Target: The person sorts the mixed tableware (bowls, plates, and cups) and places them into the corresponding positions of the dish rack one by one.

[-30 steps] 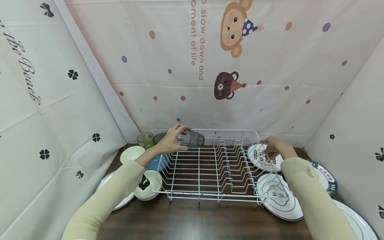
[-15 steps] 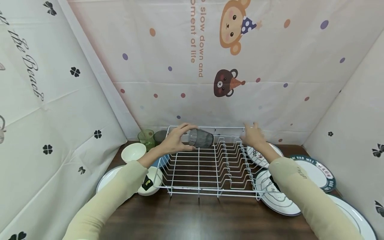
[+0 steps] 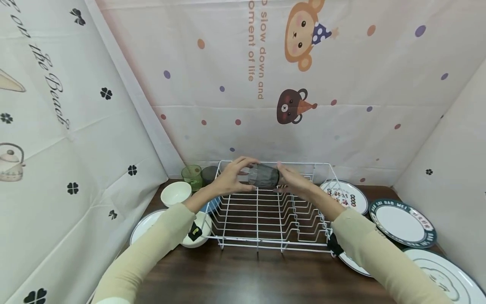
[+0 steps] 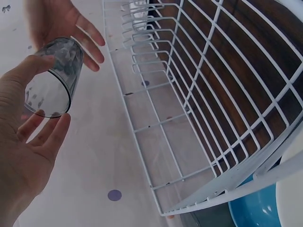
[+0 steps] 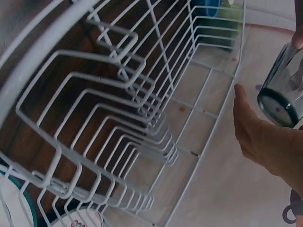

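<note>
**Left hand (image 3: pixel 232 179) and right hand (image 3: pixel 298 183) at a smoky grey, see-through tumbler (image 3: pixel 263 175) above a white wire dish rack (image 3: pixel 257 240)**

Head view: the tumbler lies sideways in the air over the back part of the rack, its mouth toward the left hand and its base toward the right. The left fingers and thumb grasp its mouth end. The rack stands on a dark brown wooden table (image 3: pixel 243 278) before a pale cloth printed with cartoon animals (image 3: pixel 228 97). Left of the rack are a green see-through tumbler (image 3: pixel 191 179), a cream-white round bowl (image 3: pixel 176 193) and a blue bowl (image 3: pixel 213 205); on the right, a white plate with a red and black pattern (image 3: pixel 357 204) and a white plate with a green lettered rim (image 3: pixel 402 223).

Left wrist view: the left thumb lies across one side of the tumbler, fingertips on the other, near the rim. The right hand is behind it, fingers extended and spread.

Right wrist view: the right fingers are straight and released, just beside the tumbler's dark round base; whether they touch it, I cannot tell. The picture's edge cuts off part of the tumbler.
</note>
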The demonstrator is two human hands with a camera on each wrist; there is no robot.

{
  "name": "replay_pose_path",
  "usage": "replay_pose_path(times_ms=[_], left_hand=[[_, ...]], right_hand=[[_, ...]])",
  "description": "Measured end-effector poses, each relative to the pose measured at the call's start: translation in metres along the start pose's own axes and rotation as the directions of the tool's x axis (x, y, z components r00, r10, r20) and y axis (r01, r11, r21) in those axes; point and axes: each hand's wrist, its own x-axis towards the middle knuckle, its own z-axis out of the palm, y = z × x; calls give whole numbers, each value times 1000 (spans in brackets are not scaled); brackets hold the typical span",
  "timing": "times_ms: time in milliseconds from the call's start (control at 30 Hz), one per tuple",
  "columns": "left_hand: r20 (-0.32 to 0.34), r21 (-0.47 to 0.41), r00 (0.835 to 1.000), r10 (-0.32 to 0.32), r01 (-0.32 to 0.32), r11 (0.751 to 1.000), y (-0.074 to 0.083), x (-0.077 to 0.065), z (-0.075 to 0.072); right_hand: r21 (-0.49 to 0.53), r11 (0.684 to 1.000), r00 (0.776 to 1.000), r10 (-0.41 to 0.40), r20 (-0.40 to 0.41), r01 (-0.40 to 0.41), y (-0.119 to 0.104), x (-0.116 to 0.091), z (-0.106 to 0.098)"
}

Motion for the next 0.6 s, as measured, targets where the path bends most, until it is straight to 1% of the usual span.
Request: replay_pose_path(times_ms=[100,167,333,433,500,600], left_hand=[[0,-7,1000,-15,15,1000,-1,2,2],[3,-3,1000,-27,27,1000,-3,1,2],[14,-11,999,-36,37,999,-6,-1,3],[29,-6,999,-46,46,999,-6,-2,5],[47,-6,997,-65,66,998,-7,-3,6],[69,-14,990,-120,121,993,-9,-9,4]], right_hand=[[99,994,998,38,44,-42,-1,0,2],[160,984,996,67,54,-75,-1,1,5],[291,945,989,143,42,-149,0,4,4],[325,931,986,164,36,-167,1,5,1],[318,933,985,169,32,-171,2,6,-2],[291,941,985,174,18,-172,4,8,-6]])
